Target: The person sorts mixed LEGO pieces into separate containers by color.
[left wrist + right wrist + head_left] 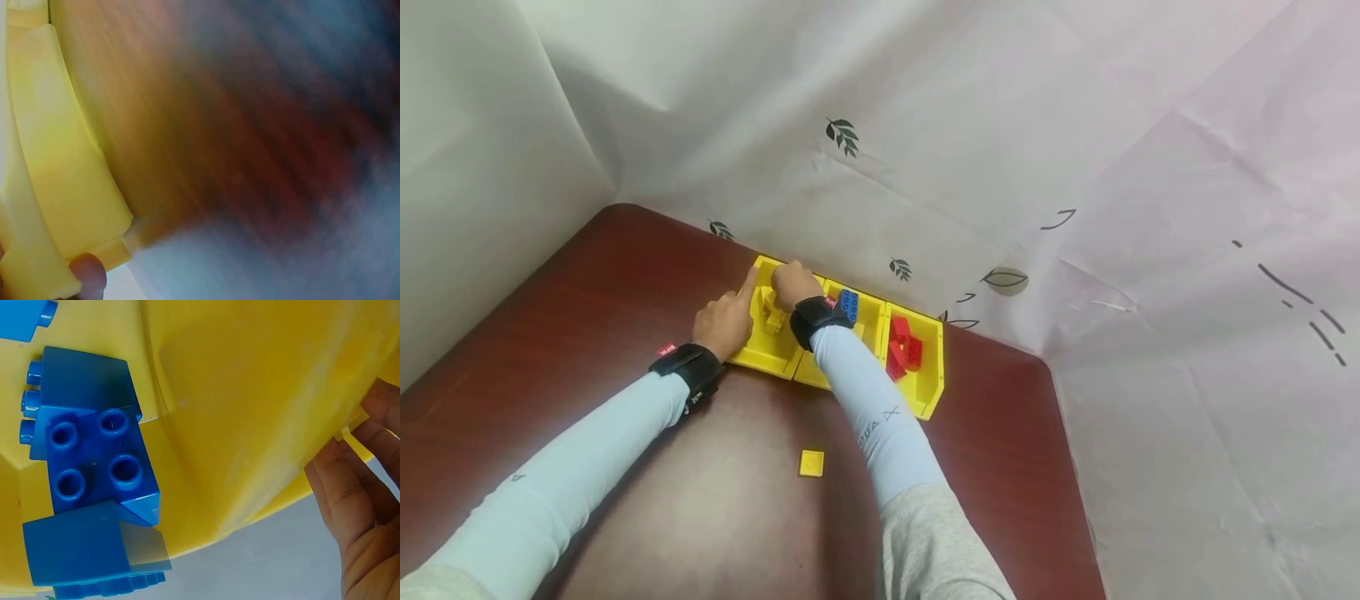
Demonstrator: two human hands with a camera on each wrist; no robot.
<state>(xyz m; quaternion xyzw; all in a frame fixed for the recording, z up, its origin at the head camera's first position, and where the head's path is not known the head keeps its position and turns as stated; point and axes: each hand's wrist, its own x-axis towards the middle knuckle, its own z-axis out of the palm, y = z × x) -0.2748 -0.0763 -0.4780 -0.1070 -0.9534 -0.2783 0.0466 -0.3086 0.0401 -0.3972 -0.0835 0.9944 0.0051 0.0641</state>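
Note:
In the head view my left hand [725,327] grips the outer side of the left yellow bin [763,360], one finger stretched along its wall. A fingertip [89,275] shows at the bin's corner in the left wrist view. My right hand [795,283] reaches into the back of this bin, beside several yellow bricks [772,312]. In the right wrist view its curled fingers [344,487] pinch a small pale yellow brick [356,420], mostly hidden behind the bin wall. Blue bricks [103,462] lie in the middle bin, under my right wrist.
Several red bricks [904,346] lie in the right bin [931,379], joined in a row with the others. A flat square yellow piece [811,463] lies on the brown table [737,500], nearer to me. A white patterned sheet [925,208] hangs right behind the bins.

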